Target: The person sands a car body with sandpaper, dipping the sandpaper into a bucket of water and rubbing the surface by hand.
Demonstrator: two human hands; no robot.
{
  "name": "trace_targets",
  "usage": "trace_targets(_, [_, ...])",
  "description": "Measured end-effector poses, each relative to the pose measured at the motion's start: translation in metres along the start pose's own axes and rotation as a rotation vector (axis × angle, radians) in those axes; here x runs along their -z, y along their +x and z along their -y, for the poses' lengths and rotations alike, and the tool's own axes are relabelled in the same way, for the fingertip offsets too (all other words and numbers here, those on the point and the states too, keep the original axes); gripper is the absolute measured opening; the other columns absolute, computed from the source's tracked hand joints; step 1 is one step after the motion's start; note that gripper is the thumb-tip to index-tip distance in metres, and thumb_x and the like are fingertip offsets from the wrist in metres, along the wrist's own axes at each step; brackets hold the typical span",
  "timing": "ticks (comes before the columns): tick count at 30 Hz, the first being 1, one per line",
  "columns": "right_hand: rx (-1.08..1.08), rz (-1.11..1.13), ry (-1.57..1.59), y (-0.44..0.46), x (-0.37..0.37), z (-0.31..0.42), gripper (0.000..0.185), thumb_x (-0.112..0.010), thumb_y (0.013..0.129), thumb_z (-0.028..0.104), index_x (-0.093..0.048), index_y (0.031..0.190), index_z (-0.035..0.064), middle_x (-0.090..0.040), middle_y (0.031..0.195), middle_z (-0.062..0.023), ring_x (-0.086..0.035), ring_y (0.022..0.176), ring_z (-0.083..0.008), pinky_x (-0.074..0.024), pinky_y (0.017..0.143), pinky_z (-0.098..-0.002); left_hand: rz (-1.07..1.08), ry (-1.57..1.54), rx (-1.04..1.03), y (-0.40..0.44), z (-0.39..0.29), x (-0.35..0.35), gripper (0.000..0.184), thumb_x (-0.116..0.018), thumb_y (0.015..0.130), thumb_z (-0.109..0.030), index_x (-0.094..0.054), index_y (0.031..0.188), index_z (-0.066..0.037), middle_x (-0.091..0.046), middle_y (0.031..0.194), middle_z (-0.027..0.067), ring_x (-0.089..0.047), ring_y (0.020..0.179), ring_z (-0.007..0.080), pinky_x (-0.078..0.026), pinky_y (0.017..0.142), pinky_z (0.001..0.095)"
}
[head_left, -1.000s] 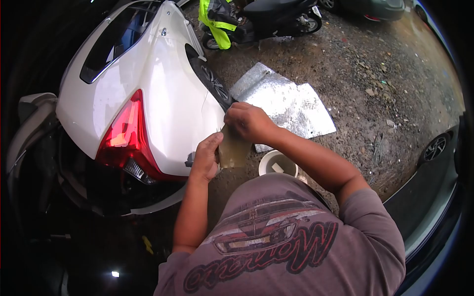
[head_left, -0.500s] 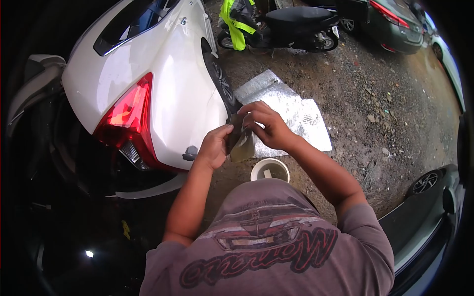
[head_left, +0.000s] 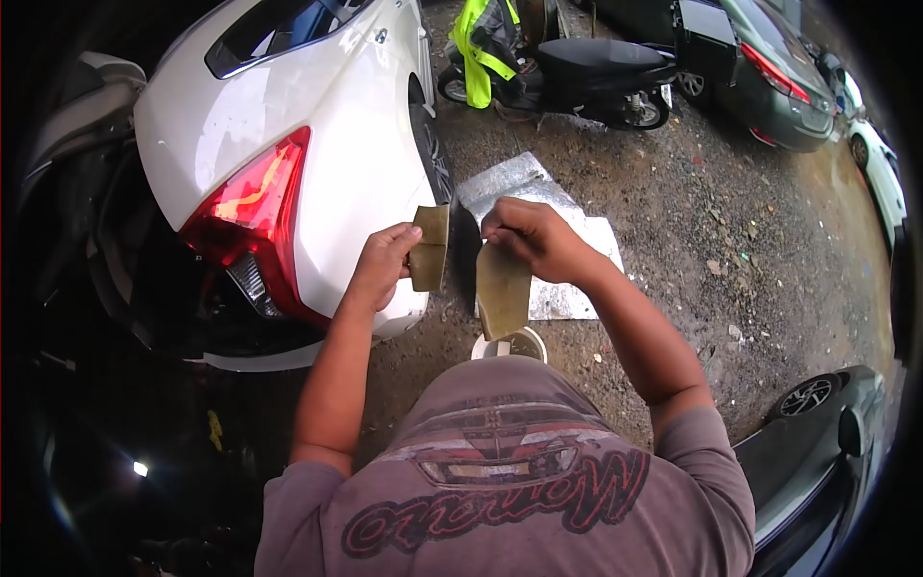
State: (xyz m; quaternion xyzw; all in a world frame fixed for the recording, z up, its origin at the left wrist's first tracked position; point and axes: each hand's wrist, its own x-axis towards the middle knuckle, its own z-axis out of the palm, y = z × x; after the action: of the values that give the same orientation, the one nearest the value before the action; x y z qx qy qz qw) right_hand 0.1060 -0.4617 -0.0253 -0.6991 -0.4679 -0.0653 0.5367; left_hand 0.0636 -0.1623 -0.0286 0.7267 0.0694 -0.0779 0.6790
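Note:
My left hand [head_left: 386, 262] is closed on a small olive-brown sheet [head_left: 430, 248] with a crease across its middle. To its right, my right hand [head_left: 535, 237] pinches the top of a larger olive-brown sheet [head_left: 504, 292], which hangs down with its lower end curled. The two sheets are apart. Below the larger sheet is a white bucket [head_left: 536, 346], partly hidden by it and by my shirt. A white car [head_left: 351, 163] with a red tail light [head_left: 258, 197] is just left of my left hand.
A silvery sheet [head_left: 601, 252] lies on the gravel behind my right hand. Farther off stand a black scooter [head_left: 601, 60] with a yellow-green jacket [head_left: 473, 48] and a dark car [head_left: 779, 91]. Another car [head_left: 817, 471] is at the lower right.
My hands have moved apart, each with its own sheet, where the material was together between them before. The view has shifted, showing more of the scooter and far cars.

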Motion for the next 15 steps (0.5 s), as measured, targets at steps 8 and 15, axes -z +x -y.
trace_targets(8, [-0.039, -0.074, -0.105, 0.046, -0.034, -0.005, 0.012, -0.064, 0.098, 0.005, -0.068, 0.109, 0.0043, -0.07, 0.107, -0.0169, -0.07, 0.101, -0.0427, -0.0567, 0.085, -0.0482, 0.129, -0.046, 0.029, -0.004, -0.014, -0.006, 0.029, -0.059, 0.113, -0.025, -0.072, 0.124, -0.001, -0.076, 0.105, 0.0055, -0.075, 0.089, 0.0126, -0.064, 0.079, 0.0311])
trace_targets(15, [-0.1, -0.158, -0.125, 0.057, -0.045, -0.018, 0.013, -0.065, 0.097, 0.005, -0.07, 0.109, 0.0036, -0.071, 0.105, -0.0188, -0.072, 0.099, -0.0429, -0.057, 0.085, -0.0479, 0.142, -0.086, 0.051, -0.008, -0.023, -0.004, 0.03, -0.059, 0.113, -0.025, -0.071, 0.126, 0.0, -0.076, 0.106, 0.0061, -0.074, 0.092, 0.0144, -0.064, 0.082, 0.0343])
